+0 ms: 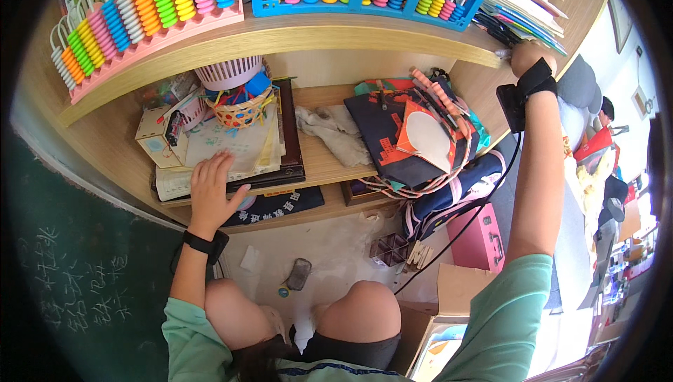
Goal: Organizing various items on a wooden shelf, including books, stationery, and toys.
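My left hand lies with its thumb spread over the front edge of papers on the middle shelf. Beneath those papers are a dark brown case and an open book. A small wooden box stands just beyond the fingers. At the right end of the upper shelf, my right hand is bent in beside some slim black things and a stack of papers and folders. Its fingers are mostly hidden, so what it grips is unclear. Both wrists wear black straps.
A pink bead counting rack and a blue abacus frame stand on the upper shelf. Below are a woven basket, a grey-white cloth and a dark bag. A pink case and a cardboard box sit right. A black cable hangs from the right wrist.
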### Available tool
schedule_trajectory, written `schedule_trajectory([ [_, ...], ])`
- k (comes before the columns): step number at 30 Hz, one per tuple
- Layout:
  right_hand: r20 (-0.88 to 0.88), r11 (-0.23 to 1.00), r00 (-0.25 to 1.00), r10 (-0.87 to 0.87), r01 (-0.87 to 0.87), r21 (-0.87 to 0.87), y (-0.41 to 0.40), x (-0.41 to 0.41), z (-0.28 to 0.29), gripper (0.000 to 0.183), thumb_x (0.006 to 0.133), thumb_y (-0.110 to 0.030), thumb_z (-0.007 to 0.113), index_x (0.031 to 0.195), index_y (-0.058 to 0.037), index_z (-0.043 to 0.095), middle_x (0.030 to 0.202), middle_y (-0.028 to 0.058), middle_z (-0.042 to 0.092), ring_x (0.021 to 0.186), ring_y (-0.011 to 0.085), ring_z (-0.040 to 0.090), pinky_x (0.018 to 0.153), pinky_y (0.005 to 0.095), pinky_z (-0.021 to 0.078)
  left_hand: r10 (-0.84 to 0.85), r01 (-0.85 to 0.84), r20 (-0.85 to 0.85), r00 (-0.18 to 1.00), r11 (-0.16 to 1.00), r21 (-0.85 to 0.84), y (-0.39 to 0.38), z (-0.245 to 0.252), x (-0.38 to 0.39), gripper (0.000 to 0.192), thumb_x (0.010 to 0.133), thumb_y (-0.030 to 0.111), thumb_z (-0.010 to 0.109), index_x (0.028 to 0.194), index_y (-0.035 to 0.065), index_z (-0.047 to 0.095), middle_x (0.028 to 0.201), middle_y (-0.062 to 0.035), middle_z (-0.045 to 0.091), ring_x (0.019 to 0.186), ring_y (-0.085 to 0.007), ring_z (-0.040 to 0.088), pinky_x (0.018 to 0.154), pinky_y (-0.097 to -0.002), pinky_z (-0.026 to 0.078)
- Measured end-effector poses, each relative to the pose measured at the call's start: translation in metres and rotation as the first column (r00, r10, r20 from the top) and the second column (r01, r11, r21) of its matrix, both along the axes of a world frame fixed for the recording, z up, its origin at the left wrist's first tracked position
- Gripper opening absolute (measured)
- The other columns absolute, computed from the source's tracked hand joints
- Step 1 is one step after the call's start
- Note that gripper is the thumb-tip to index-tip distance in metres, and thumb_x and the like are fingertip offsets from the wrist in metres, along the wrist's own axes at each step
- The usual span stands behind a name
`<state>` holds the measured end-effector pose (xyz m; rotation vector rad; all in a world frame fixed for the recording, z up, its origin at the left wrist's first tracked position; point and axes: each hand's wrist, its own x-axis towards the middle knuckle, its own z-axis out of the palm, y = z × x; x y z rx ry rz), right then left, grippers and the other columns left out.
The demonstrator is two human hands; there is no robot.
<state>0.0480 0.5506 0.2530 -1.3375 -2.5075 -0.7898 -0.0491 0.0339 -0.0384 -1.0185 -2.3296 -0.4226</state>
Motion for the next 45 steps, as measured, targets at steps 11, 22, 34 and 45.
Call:
schedule_trajectory([
  [11,-0.122,0.961,0.981,0.149,-0.114,0.252,-0.024,0.023,-0.035,0.053,0.088,-0.015,0.057,0.139,-0.0129,0.042,0.136,0.0073,0.048,0.128,0.0294,0.049,0.091,0.0629,0.047,-0.003,0.003,0.018,1.0,1.0,-0.01,-0.002,0.0,-0.001,0.064,0.082,0.034,0.07,0.135,0.0046,0.048,0.138,-0.0132,0.052,0.128,-0.033,0.045,0.111,-0.0468,0.029],
  [22,-0.484,0.698,0.505,0.715,-0.564,0.442,-0.051,0.035,-0.099,0.082,0.073,-0.024,0.063,0.149,-0.0112,0.034,0.147,0.0169,0.039,0.142,0.0351,0.033,0.113,0.0664,0.0167,-0.013,0.013,0.025,1.0,1.0,-0.011,-0.003,0.0,-0.001,0.064,0.083,0.035,0.069,0.136,0.0052,0.048,0.139,-0.0123,0.051,0.129,-0.0325,0.045,0.111,-0.0461,0.029],
  [34,-0.572,0.538,0.213,0.792,-0.685,0.491,-0.028,0.022,-0.101,0.068,0.074,-0.012,0.059,0.14,-0.0049,0.043,0.152,0.0185,0.038,0.145,0.0395,0.025,0.116,0.0611,0.013,0.0,0.001,0.028,1.0,1.0,-0.029,-0.001,0.0,-0.002,0.063,0.083,0.035,0.07,0.134,0.0047,0.049,0.14,-0.0122,0.051,0.129,-0.0319,0.046,0.112,-0.0467,0.028],
  [45,-0.445,0.563,0.536,0.717,-0.822,-0.083,-0.056,0.065,-0.257,0.069,0.073,-0.021,0.079,0.136,-0.0109,0.053,0.141,0.0156,0.05,0.128,0.037,0.047,0.108,0.0464,0.0381,0.033,-0.033,-0.009,0.999,0.998,-0.045,0.001,-0.001,-0.001,0.063,0.082,0.035,0.071,0.133,0.006,0.049,0.138,-0.0116,0.053,0.128,-0.0309,0.047,0.111,-0.0468,0.029],
])
